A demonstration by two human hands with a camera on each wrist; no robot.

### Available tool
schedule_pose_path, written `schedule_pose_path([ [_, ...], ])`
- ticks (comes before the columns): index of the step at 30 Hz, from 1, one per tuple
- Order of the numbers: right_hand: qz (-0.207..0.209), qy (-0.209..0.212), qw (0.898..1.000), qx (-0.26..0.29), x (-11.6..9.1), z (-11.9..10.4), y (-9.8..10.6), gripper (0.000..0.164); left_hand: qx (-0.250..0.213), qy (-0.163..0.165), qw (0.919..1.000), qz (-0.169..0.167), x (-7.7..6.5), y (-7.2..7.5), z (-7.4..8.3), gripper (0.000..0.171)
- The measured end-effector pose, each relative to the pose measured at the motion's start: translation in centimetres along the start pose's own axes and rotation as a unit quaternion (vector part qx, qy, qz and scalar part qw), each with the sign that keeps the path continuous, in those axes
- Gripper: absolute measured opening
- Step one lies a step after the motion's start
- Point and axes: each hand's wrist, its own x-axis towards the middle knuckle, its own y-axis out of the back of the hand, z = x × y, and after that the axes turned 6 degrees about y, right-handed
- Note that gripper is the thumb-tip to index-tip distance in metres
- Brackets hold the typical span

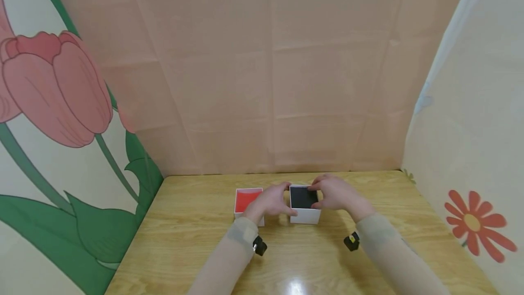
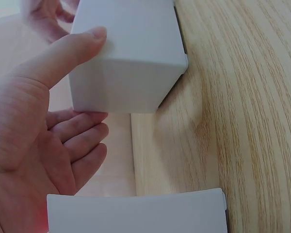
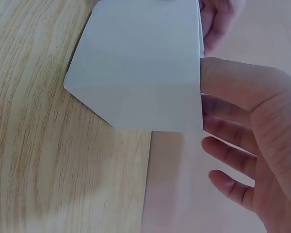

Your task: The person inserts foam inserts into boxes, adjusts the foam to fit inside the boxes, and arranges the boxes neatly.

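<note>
A white box with a black inside stands on the table at the centre. My left hand holds its left side, the thumb lying on the front face and the fingertips at the rear corner. From the right, my right hand reaches over the rim with thumb and index finger spread apart above the black surface. In the right wrist view the thumb's tip is hidden behind the box wall. A second white box with a red inside stands to the left, partly covered by my left hand.
The boxes stand on a wood-grained table, near its back edge. Behind hangs a creased pinkish-brown cloth. Flower-printed panels, with a tulip at left and a red daisy at right, border the table.
</note>
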Motion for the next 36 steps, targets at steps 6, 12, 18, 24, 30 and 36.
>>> schedule_pose_path([
  [6,0.009,0.024,0.999,-0.019,0.6,-0.4,0.1,0.053,0.001,-0.002,1.0000,0.001,0.1,0.0,-0.2,0.102],
  [12,-0.013,0.037,0.999,0.008,1.1,-0.8,-0.3,0.049,0.000,0.000,1.0000,-0.003,0.1,-0.1,-0.3,0.102],
  [18,-0.016,0.034,0.999,0.012,1.3,-1.0,-0.4,0.048,0.000,0.000,1.0000,0.000,0.0,0.1,-0.2,0.102],
  [24,-0.019,0.026,0.999,0.016,1.5,-1.3,-0.2,0.048,0.003,0.001,1.0000,0.002,-0.1,0.1,-0.3,0.101],
  [30,-0.020,0.024,0.999,0.005,1.9,-1.7,-0.3,0.048,0.007,-0.002,1.0000,0.001,-0.1,0.1,-0.3,0.100],
  [36,-0.010,0.022,1.000,0.020,1.9,-1.6,-0.4,0.047,0.013,-0.001,0.9999,-0.002,-0.1,0.3,-0.1,0.100],
])
